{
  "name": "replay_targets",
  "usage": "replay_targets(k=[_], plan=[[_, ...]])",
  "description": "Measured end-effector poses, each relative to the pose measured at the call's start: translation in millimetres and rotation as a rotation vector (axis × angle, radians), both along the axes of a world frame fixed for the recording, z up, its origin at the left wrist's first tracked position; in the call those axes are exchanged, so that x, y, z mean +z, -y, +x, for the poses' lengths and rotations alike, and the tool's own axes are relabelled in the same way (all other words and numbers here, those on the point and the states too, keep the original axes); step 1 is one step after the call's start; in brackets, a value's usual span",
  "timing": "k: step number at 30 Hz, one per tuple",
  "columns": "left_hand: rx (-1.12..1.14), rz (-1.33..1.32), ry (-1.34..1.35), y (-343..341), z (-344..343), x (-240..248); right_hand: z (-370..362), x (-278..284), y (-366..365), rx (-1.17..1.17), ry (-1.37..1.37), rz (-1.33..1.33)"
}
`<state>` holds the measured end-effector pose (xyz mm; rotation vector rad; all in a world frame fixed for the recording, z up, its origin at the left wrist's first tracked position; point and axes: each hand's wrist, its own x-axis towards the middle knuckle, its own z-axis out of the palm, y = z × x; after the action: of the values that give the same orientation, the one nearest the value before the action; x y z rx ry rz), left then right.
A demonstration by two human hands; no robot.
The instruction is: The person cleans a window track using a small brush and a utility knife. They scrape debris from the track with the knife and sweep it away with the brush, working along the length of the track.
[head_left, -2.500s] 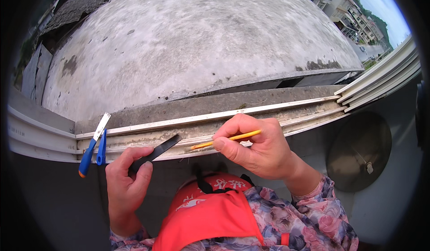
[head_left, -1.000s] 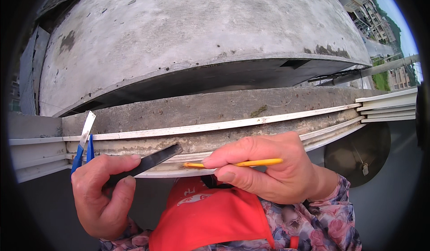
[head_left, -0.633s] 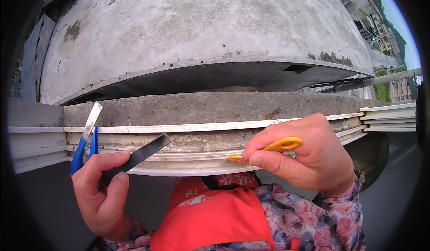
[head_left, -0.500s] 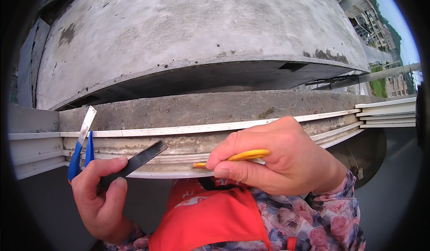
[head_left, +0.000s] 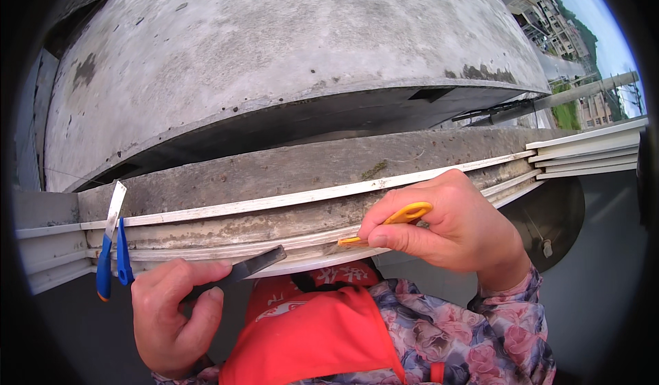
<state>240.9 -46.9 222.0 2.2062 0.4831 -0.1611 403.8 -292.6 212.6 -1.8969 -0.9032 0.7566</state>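
L hand (head_left: 175,309): I see it pinching blk flat bar (head_left: 257,263)
R hand (head_left: 453,230): gripping yellow tool (head_left: 410,213), tip at window track (head_left: 206,234)
Blue-handled scraper (head_left: 104,265): across same track, L end

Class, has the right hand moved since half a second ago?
Yes: the right hand has shifted rightward along the window track, toward its right end.

White lettering (head_left: 353,274) and a white emblem (head_left: 284,311) on the red apron (head_left: 316,344), partly hidden by folds
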Motion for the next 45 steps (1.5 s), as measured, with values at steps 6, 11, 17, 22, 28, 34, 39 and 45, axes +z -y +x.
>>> replay_targets(k=[6, 11, 17, 22, 28, 34, 39, 45], plan=[[-0.169, 0.018, 0.172, 3.4, 15.6, -15.0, 0.4, 1.5, 6.7, 0.001, 0.01, 0.058], [-0.236, 0.066, 0.195, 12.0, 12.3, -13.2, -1.7, 14.7, 27.9, -0.125, 0.126, 0.086], [-0.327, 0.133, 0.14, 15.4, 21.4, -19.3, -3.6, 47.3, 70.2, -0.38, 0.35, -0.257], [-0.412, 0.159, 0.166, 22.1, 30.1, -22.3, -1.3, 16.7, 73.2, -0.226, 0.529, -0.355], [-0.394, 0.19, 0.228, 31.2, 33.1, -26.7, -4.7, 28.4, 60.5, -0.369, 0.35, -0.268], [-0.433, 0.144, 0.158, 25.5, 34.2, -28.5, 8.7, 14.7, 99.7, -0.441, 0.599, -0.654], [-0.516, 0.061, 0.133, 19.3, 39.9, -20.3, -7.8, 12.9, 73.8, -0.374, 0.381, -0.296], [-0.505, 0.042, 0.142, 19.2, 39.1, -20.0, 8.8, 25.4, 103.2, -0.604, 0.555, -0.663]])
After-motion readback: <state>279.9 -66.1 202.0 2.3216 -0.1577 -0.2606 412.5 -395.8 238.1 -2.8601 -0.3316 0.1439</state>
